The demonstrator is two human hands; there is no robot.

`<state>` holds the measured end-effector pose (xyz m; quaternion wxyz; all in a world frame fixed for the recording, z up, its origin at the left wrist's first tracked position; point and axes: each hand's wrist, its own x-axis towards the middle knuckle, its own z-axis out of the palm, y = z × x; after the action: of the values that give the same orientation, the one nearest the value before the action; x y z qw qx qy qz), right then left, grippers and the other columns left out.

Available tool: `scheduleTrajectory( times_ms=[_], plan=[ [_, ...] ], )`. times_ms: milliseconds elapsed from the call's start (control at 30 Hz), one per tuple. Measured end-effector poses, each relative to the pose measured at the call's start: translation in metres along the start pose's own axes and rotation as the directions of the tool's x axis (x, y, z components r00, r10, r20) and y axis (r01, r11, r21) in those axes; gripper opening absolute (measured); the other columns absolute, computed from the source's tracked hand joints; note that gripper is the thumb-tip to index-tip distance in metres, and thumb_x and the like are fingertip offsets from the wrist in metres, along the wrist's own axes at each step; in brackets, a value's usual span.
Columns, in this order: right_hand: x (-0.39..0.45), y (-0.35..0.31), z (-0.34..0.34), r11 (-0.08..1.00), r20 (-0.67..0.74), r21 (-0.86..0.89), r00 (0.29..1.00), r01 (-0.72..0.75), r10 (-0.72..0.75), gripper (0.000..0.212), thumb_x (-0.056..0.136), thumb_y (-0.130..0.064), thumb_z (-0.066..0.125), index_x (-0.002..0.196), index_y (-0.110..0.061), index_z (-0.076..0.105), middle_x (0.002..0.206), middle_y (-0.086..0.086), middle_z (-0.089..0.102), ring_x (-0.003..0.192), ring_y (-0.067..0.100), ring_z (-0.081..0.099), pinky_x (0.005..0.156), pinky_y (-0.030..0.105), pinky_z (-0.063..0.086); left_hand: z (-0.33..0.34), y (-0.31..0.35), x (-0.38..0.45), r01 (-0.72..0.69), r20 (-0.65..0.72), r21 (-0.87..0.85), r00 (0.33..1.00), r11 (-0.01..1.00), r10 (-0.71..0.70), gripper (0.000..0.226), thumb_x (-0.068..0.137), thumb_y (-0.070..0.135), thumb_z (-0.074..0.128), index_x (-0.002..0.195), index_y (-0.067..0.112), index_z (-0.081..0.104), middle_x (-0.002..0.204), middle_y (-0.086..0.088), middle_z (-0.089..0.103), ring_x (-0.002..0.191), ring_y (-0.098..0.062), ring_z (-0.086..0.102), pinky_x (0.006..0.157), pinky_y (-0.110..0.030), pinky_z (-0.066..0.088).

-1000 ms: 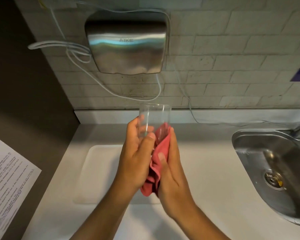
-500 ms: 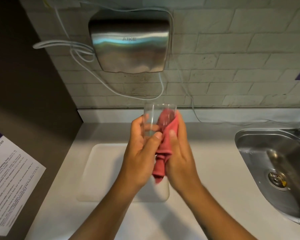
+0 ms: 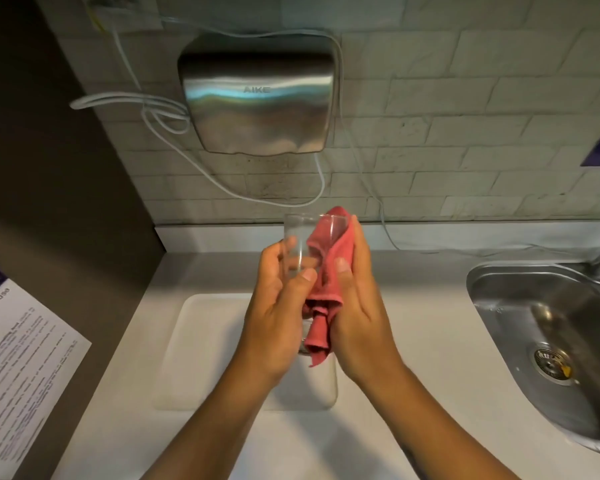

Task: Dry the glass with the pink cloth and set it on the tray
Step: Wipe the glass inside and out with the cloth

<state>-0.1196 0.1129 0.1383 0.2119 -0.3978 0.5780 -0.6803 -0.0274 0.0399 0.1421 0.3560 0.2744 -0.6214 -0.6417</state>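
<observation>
White counter (image 3: 413,323), tiled wall, steel sink (image 3: 548,327) at right. Hand dryer (image 3: 257,95) reads "AIKE". Left hand (image 3: 274,327) clasps glass (image 3: 300,244) above white tray (image 3: 201,348); right hand (image 3: 361,323) presses pink cloth (image 3: 326,271) on it.

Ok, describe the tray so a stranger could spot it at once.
Start at the steel hand dryer on the tiled wall and drop to the white counter. The tray lies flat there, under both hands, left of the sink: white, shallow, with a raised rounded rim.
</observation>
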Motion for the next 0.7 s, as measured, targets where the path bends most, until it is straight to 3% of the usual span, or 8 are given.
scheduleTrajectory(
  times_ms=[67, 133, 200, 267, 367, 500, 600, 700],
  plan=[
    [-0.023, 0.01, 0.007, 1.0, 0.074, -0.002, 0.997, -0.017, 0.017, 0.064, 0.115, -0.039, 0.036, 0.173, -0.044, 0.011, 0.179, -0.022, 0.028, 0.164, 0.02, 0.04, 0.131, 0.063, 0.035, -0.004, 0.004, 0.004, -0.013, -0.023, 0.007, 1.0, 1.0, 0.014, 0.06, 0.08, 0.061, 0.058, 0.138, 0.046, 0.053, 0.129, 0.004, 0.072, 0.114, -0.015, 0.076, 0.088, -0.038, 0.065],
    [-0.038, 0.019, 0.011, 0.998, 0.087, -0.056, 0.996, 0.009, -0.004, 0.065, 0.114, -0.044, 0.035, 0.173, -0.044, 0.007, 0.179, -0.029, 0.02, 0.167, 0.014, 0.033, 0.135, 0.055, 0.031, -0.006, 0.006, 0.005, -0.041, -0.026, 0.034, 0.999, 0.999, 0.041, 0.062, 0.085, 0.061, 0.057, 0.144, 0.043, 0.049, 0.13, 0.008, 0.07, 0.114, -0.011, 0.075, 0.085, -0.035, 0.067],
    [-0.029, 0.015, 0.006, 0.998, 0.06, -0.068, 0.998, 0.006, -0.002, 0.066, 0.111, -0.049, 0.036, 0.172, -0.039, 0.015, 0.178, -0.027, 0.027, 0.165, 0.0, 0.031, 0.136, 0.044, 0.031, -0.005, 0.004, 0.001, -0.046, -0.017, 0.035, 0.999, 0.998, 0.047, 0.058, 0.092, 0.055, 0.058, 0.146, 0.038, 0.048, 0.129, 0.01, 0.07, 0.116, -0.011, 0.075, 0.09, -0.038, 0.066],
    [-0.009, 0.004, -0.001, 0.999, 0.035, -0.034, 0.999, -0.028, 0.029, 0.061, 0.112, -0.047, 0.036, 0.171, -0.038, 0.024, 0.176, -0.017, 0.039, 0.161, 0.002, 0.04, 0.134, 0.045, 0.035, -0.002, 0.0, -0.005, -0.024, 0.018, 0.034, 1.0, 0.999, 0.023, 0.056, 0.092, 0.056, 0.06, 0.145, 0.042, 0.047, 0.128, 0.01, 0.072, 0.116, -0.012, 0.075, 0.092, -0.038, 0.065],
    [0.009, -0.006, -0.007, 0.999, 0.034, -0.047, 0.999, -0.026, 0.027, 0.06, 0.11, -0.045, 0.037, 0.169, -0.041, 0.029, 0.172, -0.02, 0.045, 0.155, -0.004, 0.045, 0.132, 0.034, 0.039, -0.004, 0.001, -0.007, 0.062, 0.068, -0.004, 0.996, 0.998, -0.062, 0.062, 0.081, 0.064, 0.062, 0.141, 0.059, 0.045, 0.125, 0.019, 0.073, 0.109, -0.01, 0.078, 0.076, -0.028, 0.066],
    [0.009, 0.001, -0.014, 0.992, 0.046, 0.008, 0.991, -0.126, 0.125, 0.042, 0.118, -0.043, 0.039, 0.16, -0.043, 0.045, 0.143, -0.016, 0.073, 0.129, 0.0, 0.071, 0.1, 0.019, 0.06, -0.014, -0.004, 0.002, 0.103, 0.121, 0.008, 0.987, 0.995, -0.103, 0.066, 0.091, 0.039, 0.065, 0.15, 0.051, 0.038, 0.131, 0.005, 0.071, 0.11, -0.016, 0.078, 0.082, -0.029, 0.064],
    [0.006, 0.008, -0.019, 0.987, 0.065, -0.031, 0.985, -0.159, 0.161, 0.039, 0.119, -0.035, 0.042, 0.157, -0.044, 0.046, 0.126, -0.028, 0.075, 0.112, -0.012, 0.075, 0.085, 0.008, 0.059, -0.011, -0.007, 0.006, 0.117, 0.084, 0.051, 0.989, 0.992, -0.121, 0.074, 0.09, 0.04, 0.064, 0.156, 0.052, 0.032, 0.132, 0.001, 0.07, 0.109, -0.016, 0.079, 0.093, -0.037, 0.061],
    [-0.005, 0.007, -0.022, 0.984, 0.152, -0.072, 0.973, -0.164, 0.173, 0.058, 0.113, -0.041, 0.044, 0.168, -0.049, 0.027, 0.147, -0.036, 0.057, 0.121, -0.015, 0.068, 0.09, 0.007, 0.057, -0.009, -0.003, 0.014, 0.174, 0.034, -0.039, 0.984, 0.984, -0.173, 0.076, 0.09, 0.034, 0.068, 0.157, 0.049, 0.033, 0.12, -0.004, 0.076, 0.095, -0.013, 0.081, 0.076, -0.032, 0.062]
  ],
)
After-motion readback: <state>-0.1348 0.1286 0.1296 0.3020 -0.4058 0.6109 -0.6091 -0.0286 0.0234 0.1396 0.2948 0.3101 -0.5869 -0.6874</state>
